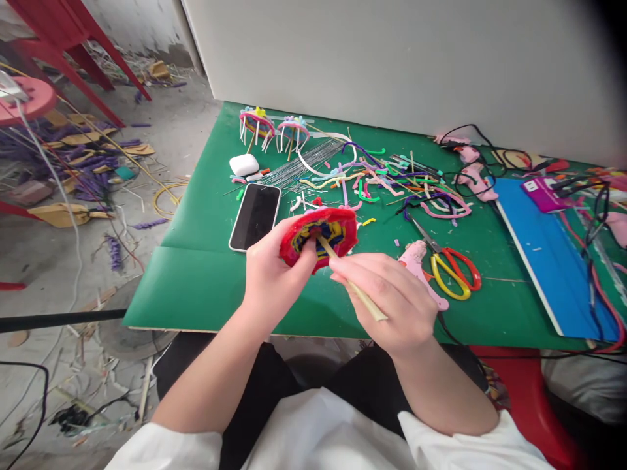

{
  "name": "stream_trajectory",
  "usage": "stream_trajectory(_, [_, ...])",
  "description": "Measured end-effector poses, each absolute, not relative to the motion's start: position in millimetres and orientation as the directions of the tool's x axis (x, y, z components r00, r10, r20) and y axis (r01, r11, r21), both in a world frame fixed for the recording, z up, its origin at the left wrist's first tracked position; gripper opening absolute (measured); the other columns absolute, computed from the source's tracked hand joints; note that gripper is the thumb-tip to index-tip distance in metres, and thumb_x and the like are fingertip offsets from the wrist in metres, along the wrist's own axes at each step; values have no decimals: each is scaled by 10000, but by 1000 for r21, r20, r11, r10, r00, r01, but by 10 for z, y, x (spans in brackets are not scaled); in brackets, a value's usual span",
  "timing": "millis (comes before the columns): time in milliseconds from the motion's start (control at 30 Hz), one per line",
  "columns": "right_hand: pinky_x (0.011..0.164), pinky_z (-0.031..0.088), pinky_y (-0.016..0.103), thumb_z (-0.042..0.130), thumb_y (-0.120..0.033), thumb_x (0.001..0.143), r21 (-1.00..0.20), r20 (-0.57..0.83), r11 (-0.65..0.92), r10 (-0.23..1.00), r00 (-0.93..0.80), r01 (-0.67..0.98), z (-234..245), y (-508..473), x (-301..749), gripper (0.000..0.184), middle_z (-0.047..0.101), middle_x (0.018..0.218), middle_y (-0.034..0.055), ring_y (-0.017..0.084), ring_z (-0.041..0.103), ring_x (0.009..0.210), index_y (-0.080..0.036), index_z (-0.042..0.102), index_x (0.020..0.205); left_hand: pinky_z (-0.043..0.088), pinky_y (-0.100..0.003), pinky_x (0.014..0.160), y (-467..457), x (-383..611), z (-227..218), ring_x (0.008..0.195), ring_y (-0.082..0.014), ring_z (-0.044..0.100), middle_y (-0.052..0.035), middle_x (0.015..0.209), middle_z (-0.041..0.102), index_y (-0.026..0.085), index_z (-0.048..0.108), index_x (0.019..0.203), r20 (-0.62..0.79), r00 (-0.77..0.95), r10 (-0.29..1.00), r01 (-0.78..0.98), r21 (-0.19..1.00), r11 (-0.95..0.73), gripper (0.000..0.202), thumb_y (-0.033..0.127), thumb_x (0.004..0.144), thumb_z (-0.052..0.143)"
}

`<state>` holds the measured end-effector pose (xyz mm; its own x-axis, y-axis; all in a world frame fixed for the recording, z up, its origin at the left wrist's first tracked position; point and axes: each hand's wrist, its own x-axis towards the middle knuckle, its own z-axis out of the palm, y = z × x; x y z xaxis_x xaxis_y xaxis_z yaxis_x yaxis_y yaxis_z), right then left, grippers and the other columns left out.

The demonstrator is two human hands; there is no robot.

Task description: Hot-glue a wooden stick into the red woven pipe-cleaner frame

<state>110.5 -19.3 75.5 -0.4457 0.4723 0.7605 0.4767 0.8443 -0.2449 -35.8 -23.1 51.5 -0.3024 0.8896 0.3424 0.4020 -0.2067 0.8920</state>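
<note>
Above the near edge of the green table (pixel 196 281), the left hand (pixel 269 277) is closed around the rim of a small red umbrella-shaped craft piece (pixel 321 235), its striped underside facing the camera. The right hand (pixel 392 297) pinches the wooden stick (pixel 350 281) that runs into the piece's centre. A black phone (pixel 255 215) lies just beyond the left hand; scissors (pixel 448 267) and a pink glue gun (pixel 418 261) lie beside the right.
</note>
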Motion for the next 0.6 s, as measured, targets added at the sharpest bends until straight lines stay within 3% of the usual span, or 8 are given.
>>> stream_trajectory(600, [732,586,280,621,-35,781,-228,756,847,465,-460,480,689,-168,1136,225,727,832,75,156,675,795,-118,644,989,540,-238,781,-231,-415,532,883,-173,658,-26,1023,695,188,640,1105,238,-196,951,259,948,-184,367,150,750,553])
